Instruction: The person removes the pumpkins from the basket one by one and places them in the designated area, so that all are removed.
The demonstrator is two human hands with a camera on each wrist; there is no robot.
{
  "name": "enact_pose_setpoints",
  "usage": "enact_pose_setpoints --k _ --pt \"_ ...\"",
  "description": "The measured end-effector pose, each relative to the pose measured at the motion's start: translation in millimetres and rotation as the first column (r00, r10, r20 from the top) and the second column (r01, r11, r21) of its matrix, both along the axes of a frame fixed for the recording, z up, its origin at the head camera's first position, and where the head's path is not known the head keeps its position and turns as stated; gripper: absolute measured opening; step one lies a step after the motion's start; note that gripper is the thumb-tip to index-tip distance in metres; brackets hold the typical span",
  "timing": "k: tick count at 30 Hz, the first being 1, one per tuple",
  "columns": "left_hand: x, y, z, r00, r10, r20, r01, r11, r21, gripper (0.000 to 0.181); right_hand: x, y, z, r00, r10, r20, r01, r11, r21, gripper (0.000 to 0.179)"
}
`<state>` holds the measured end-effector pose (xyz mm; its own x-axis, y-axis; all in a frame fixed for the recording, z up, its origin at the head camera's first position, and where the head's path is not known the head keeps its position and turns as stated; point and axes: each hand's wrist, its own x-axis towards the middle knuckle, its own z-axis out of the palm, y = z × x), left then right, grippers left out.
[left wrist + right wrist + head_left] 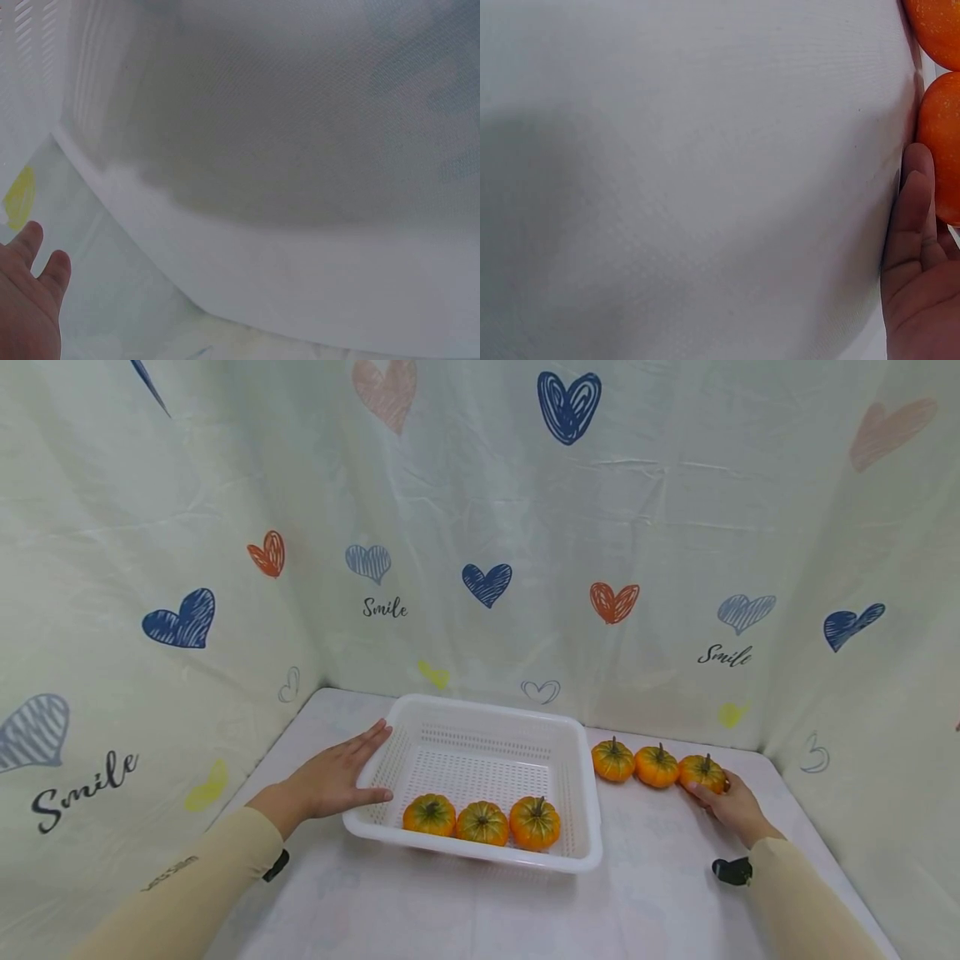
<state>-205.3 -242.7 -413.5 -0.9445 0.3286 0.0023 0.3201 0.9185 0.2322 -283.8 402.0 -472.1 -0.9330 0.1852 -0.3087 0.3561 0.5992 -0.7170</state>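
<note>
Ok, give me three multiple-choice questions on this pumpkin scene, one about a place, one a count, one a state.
1. Where do the pumpkins in the basket lie? A near wall B far wall C middle
2. How many pumpkins stand on the table outside it? A two B three C five
3. What does the left hand do? A rests flat on the basket's side B grips a pumpkin C makes a fist

A: three sit along the near wall. B: three in a row, the right hand on the rightmost pumpkin. A: fingers straight against the rim.
</note>
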Motion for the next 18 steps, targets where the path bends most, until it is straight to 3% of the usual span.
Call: enact_pose_setpoints --k 18 --pt "-0.4 -0.6 -1.0 1.0 -0.01 -0.016 0.01 1.0 -0.005 0.106 -1.4 -0.5 -3.2 1.0 -0.012 -0.007 0.012 0.999 0.032 0.118"
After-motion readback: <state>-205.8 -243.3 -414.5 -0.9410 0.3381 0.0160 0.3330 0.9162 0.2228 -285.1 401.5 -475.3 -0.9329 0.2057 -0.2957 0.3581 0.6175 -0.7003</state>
